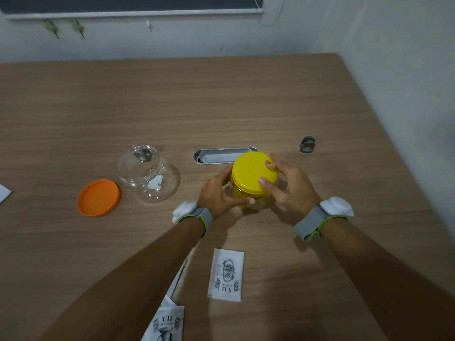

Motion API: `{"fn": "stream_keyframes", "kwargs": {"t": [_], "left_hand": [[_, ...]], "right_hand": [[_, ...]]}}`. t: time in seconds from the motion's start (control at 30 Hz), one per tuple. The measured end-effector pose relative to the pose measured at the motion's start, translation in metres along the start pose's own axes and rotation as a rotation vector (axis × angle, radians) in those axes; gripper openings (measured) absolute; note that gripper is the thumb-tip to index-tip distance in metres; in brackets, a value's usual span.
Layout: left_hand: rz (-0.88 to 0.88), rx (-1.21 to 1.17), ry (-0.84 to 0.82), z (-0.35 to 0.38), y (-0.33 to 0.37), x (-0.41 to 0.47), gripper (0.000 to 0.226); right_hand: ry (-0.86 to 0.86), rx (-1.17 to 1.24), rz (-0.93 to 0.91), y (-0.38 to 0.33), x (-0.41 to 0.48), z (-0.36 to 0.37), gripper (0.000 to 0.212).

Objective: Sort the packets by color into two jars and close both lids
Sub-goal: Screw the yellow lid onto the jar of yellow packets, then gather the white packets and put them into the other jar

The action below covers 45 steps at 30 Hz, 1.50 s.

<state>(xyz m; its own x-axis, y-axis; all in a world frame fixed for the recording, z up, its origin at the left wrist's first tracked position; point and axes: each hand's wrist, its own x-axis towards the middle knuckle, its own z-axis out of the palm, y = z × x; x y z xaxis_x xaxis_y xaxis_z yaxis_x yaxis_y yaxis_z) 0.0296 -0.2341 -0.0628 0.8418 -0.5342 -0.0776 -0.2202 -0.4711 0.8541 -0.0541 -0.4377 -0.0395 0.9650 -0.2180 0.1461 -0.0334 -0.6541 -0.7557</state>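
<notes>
A clear jar (248,201) with yellow contents stands at the table's middle, a yellow lid (251,172) on top of it. My left hand (219,193) grips the jar's side. My right hand (288,185) holds the lid's rim with fingertips on its top. A second clear jar (150,173) stands open to the left, with one white packet inside. Its orange lid (98,197) lies upside down beside it. A white tea packet (226,274) lies flat near me, and another white packet (165,323) sits at the bottom edge, partly under my left forearm.
A metal cable slot (221,155) is set in the wooden table (246,99) just behind the yellow-lidded jar. A small roll of tape (307,144) stands at the right. A white sheet corner (3,193) shows at the left edge. Walls close off the back and right.
</notes>
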Motion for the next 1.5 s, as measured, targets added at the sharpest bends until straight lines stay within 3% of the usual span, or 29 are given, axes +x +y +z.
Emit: {"fn": "stream_keyframes", "kwargs": {"t": [0.13,0.3,0.63,0.8,0.87,0.97,1.1,1.17,1.23,1.4,1.5], "left_hand": [[0.021,0.024,-0.047,-0.003,0.0,0.0,0.112],[0.003,-0.002,-0.012,-0.001,-0.001,-0.001,0.109],[-0.005,0.055,0.039,0.002,-0.002,-0.001,0.107],[-0.044,0.152,-0.027,-0.004,0.009,-0.004,0.115],[-0.077,0.225,-0.084,-0.007,0.009,-0.008,0.122],[-0.127,0.283,-0.098,-0.02,0.0,-0.024,0.115],[-0.176,0.261,-0.02,-0.045,-0.028,-0.068,0.084],[-0.235,0.211,0.075,-0.055,-0.041,-0.089,0.061],[-0.287,0.167,0.147,-0.061,-0.05,-0.103,0.045],[-0.331,0.141,0.18,-0.076,-0.069,-0.14,0.031],[-0.32,0.134,0.167,-0.08,-0.077,-0.153,0.026]], "right_hand": [[0.053,0.073,0.015,-0.01,0.014,-0.013,0.043],[-0.277,-0.198,-0.102,-0.001,0.021,-0.019,0.092],[0.079,-0.289,-0.036,-0.007,-0.002,0.011,0.096],[0.034,-0.154,0.057,-0.012,-0.006,0.008,0.094],[-0.014,-0.043,0.104,-0.011,-0.008,0.005,0.092],[0.115,0.055,0.157,-0.01,-0.021,0.009,0.082],[0.423,-0.041,0.298,-0.009,-0.057,0.029,0.044],[0.464,-0.084,0.373,-0.011,-0.08,0.044,0.033],[0.317,-0.167,0.43,-0.014,-0.1,0.061,0.036],[-0.37,-0.32,0.514,-0.05,-0.131,0.1,0.075],[-0.564,-0.392,0.593,-0.07,-0.13,0.117,0.104]]}}
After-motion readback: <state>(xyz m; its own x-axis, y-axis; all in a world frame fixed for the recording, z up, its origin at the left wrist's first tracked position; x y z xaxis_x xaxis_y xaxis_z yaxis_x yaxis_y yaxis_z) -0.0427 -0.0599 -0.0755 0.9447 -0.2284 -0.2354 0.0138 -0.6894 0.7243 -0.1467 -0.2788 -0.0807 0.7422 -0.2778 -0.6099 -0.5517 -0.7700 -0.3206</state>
